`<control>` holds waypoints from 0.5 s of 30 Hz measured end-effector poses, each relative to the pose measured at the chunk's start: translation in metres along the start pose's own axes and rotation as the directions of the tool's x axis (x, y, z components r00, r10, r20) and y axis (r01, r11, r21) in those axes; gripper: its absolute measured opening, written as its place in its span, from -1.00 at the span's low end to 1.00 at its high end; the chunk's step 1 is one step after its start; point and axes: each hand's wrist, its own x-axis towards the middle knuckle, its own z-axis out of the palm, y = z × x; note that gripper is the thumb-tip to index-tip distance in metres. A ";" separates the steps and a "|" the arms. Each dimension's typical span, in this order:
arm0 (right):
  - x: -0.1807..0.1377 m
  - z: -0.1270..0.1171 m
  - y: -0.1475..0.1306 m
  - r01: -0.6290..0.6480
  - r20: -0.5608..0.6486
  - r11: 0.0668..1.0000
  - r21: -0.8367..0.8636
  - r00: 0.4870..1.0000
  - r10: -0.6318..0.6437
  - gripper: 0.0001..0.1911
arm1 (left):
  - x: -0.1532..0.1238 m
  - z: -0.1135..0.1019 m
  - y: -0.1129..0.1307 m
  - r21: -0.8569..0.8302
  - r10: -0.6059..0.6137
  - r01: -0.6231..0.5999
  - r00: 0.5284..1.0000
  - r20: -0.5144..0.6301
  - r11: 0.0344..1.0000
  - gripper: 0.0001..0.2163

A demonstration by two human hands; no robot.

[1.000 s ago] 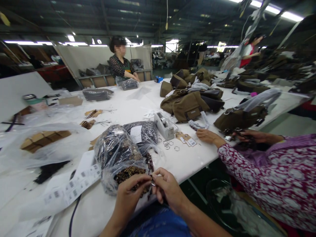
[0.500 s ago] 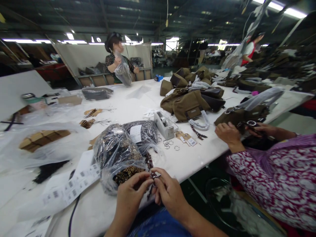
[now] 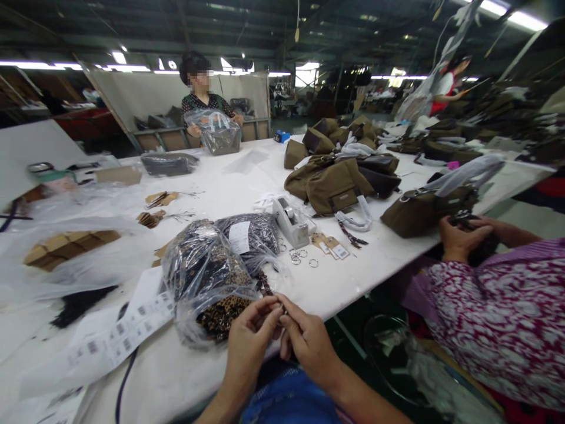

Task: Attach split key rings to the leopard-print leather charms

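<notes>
One left hand, one right hand, apparently pinching a dark strap

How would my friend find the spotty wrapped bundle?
On the white table, look just beyond the camera wearer's left hand. The big spotty bundle sits there in clear plastic. Its tan and black leopard spots set it apart from the darker, white-labelled bundle next to it.

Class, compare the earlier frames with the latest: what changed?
The co-worker across the table has turned a wrapped bag from tilted to upright. The person at right drew an outstretched hand back rightward to a dark item. The wearer's left hand and right hand still pinch a small piece; the tape dispenser and rings stayed put.
</notes>
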 end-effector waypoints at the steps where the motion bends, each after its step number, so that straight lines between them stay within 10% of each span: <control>1: 0.001 -0.006 -0.003 0.014 0.001 1.000 -0.025 1.000 -0.014 -0.49 | 0.000 0.000 0.003 0.004 -0.005 0.005 1.000 0.021 1.000 -0.69; 10: 0.020 -0.107 -0.014 -0.010 -0.441 0.905 -0.426 0.875 -0.198 -0.61 | 0.011 -0.064 -0.004 0.276 0.154 -0.119 0.982 -0.106 0.954 -0.69; 15: 0.041 -0.150 0.026 -0.177 -0.372 0.662 -0.728 0.913 -0.166 -0.59 | 0.008 -0.084 -0.021 0.557 0.294 -0.224 0.955 -0.039 0.800 -0.73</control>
